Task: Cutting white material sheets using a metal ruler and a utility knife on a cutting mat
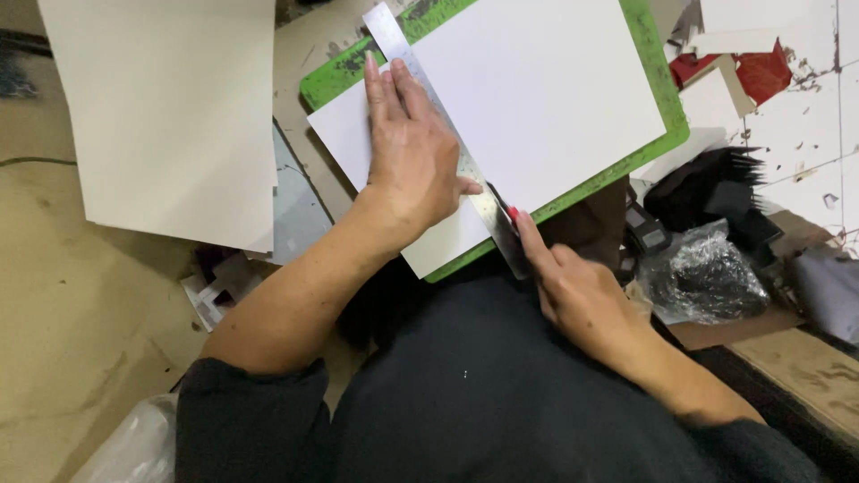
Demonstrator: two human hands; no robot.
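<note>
While the left hand (412, 156) lies flat with fingers stretched out, pressing down on the ruler (429, 107), a big sheet stack (170, 116) rests well off to that hand's left on the floor (63, 295). Under both hands sits a green mat (658, 80), tilted, and on it a white sheet (546, 89) that covers most of the mat; the left hand's palm rests partly on this sheet. The metal ruler runs slantwise across the sheet, from beyond the left fingertips down to the right hand (582, 295), which is just beside the left thumb. The right hand's grip is closed around a dark knife (508, 234), its forefinger stretched along the top; the blade end meets the ruler's edge at the sheet's near border. To the right of the right hand lie a crinkled plastic bag (707, 268) and dark bundled goods (716, 183), with red scraps (761, 72) farther beyond them.
</note>
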